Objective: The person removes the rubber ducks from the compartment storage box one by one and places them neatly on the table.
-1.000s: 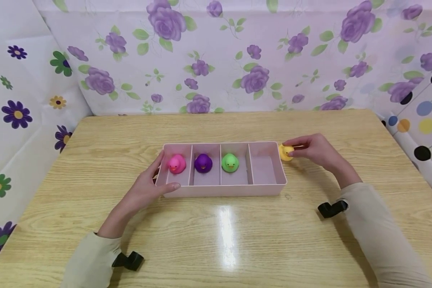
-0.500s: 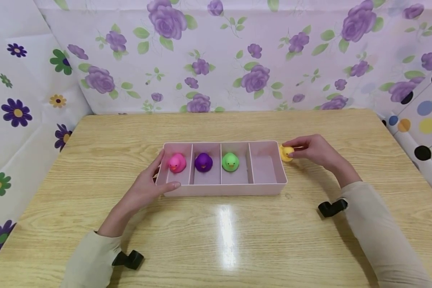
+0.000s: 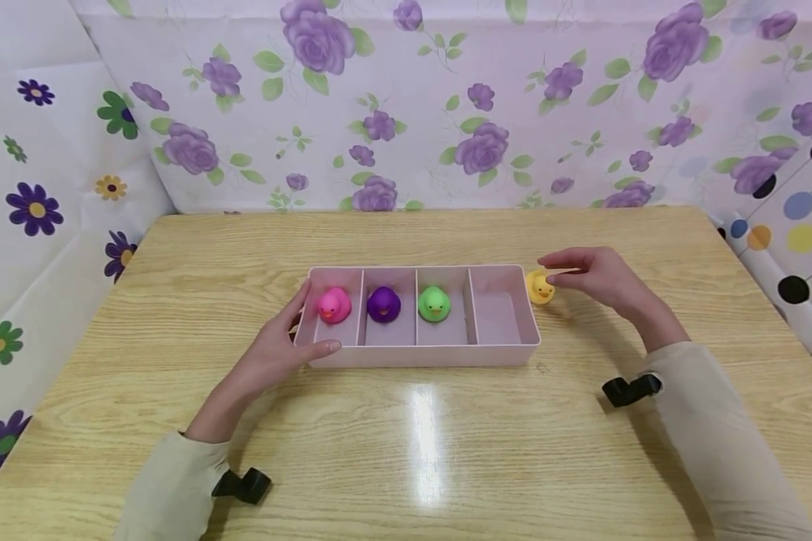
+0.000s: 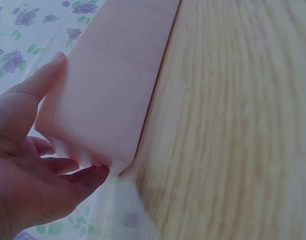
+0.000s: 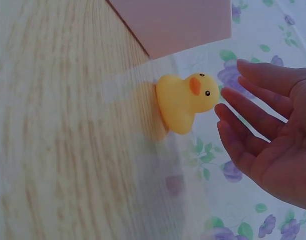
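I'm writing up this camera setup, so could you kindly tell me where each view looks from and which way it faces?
Head: on the head, facing forward and down at the table, pink box and yellow duck; left hand, right hand and both sleeves show.
Left wrist: on that wrist, facing the box's outside; only the left hand shows.
Right wrist: on that wrist, facing the duck; only the right hand shows.
Shared: head and right wrist both show the duck and box.
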A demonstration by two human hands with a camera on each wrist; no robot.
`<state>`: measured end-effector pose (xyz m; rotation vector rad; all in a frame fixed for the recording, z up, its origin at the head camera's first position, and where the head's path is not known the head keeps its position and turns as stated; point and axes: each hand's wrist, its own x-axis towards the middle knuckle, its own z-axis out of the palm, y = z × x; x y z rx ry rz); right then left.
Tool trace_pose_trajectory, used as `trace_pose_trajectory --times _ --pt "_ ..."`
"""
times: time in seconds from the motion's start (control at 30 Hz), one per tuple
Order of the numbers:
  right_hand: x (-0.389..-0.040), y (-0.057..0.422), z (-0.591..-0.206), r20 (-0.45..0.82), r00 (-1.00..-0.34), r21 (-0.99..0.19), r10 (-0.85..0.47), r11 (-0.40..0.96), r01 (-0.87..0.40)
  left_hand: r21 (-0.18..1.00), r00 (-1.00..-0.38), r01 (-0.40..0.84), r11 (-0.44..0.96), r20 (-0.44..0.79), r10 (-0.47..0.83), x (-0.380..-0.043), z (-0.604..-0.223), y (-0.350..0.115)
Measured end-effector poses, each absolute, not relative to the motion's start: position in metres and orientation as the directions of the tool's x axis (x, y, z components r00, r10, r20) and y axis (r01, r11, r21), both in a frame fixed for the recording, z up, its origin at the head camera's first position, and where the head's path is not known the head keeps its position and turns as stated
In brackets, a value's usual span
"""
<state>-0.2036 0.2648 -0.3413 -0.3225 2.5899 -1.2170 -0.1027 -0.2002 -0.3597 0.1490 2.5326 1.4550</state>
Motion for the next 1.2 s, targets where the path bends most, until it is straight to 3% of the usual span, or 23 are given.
trace_pose_trajectory --times 0.3,1.2 --pt "-0.192 0.253 -0.328 -0.139 -0.950 -0.777 -0.281 0.626 -0.071 0.871 -0.969 -0.031 0.491 -0.146 0.198 -0.102 -0.358 -0.200" --pt "-0.174 0.213 -0.310 -0.039 -0.930 -0.760 -0.366 0.615 -0.210 0.866 -0.971 -0.020 0.500 -0.136 0.197 -0.102 -0.360 -0.201"
